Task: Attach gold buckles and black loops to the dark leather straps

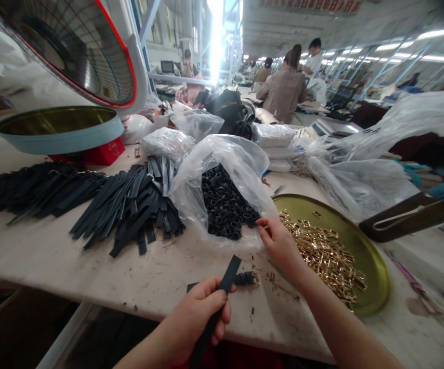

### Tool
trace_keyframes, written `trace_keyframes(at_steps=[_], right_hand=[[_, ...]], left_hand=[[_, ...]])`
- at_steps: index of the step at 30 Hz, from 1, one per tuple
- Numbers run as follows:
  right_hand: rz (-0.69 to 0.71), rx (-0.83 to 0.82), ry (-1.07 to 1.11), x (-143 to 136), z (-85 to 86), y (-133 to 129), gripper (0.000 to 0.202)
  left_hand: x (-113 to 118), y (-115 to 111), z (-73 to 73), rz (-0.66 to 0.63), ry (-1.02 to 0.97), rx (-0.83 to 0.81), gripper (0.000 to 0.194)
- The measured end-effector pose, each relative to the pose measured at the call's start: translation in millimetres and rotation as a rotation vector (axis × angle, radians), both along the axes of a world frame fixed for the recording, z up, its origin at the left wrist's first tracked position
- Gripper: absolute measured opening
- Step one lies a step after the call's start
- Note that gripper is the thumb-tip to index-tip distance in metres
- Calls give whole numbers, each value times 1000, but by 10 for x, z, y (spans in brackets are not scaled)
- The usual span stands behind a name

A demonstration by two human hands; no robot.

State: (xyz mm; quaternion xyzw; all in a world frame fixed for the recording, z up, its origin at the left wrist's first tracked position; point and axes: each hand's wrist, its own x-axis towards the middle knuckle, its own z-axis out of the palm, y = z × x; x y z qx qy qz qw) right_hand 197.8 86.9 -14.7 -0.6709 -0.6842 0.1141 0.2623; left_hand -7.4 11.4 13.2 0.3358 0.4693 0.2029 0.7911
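Observation:
My left hand (210, 307) is closed around a dark strap (230, 271), whose flat end points up and away. Just beyond it on the table lies another dark strap with black loops (245, 278) and a gold buckle (256, 278) at its end. My right hand (278, 243) reaches to the mouth of a clear plastic bag (241, 148), with thumb and fingers pinched together beside the small black loops (224, 202) inside. What sits between those fingertips is too small to make out. Right of that hand, a round gold tray (378, 282) holds many gold buckles (329, 251).
Piles of dark straps (133, 205) lie on the left. Behind them stand a blue-rimmed scale pan (58, 138) on a red base and a fan (72, 46). Scissors (408, 271) lie at the right, near a black handle-like object (399, 215). Several people work in the background.

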Motion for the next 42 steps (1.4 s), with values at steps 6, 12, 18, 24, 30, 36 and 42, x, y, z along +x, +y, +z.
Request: trace_keyframes(at_steps=[6, 12, 18, 24, 30, 36, 42], right_hand=[[-73, -20, -189, 49, -109, 561, 12], [-29, -8, -96, 62, -75, 468, 15], [5, -166, 801, -87, 89, -295, 24], [-162, -460, 1725, -345, 42, -979, 25], [-160, -542, 1918, -459, 52, -1195, 26], [-174, -452, 1810, -441, 52, -1264, 33], [11, -349, 1400, -353, 23, -1281, 29]], left_hand=[[39, 81, -2, 103, -89, -45, 18], [30, 10, -27, 128, -125, -40, 20], [20, -168, 63, 103, -153, -17, 21], [32, -327, 91, 34, -111, 34, 24], [56, -395, 29, -40, 167, 436, 30], [70, -426, 49, -104, 373, 660, 28], [-22, -278, -36, -298, 415, 704, 18]])
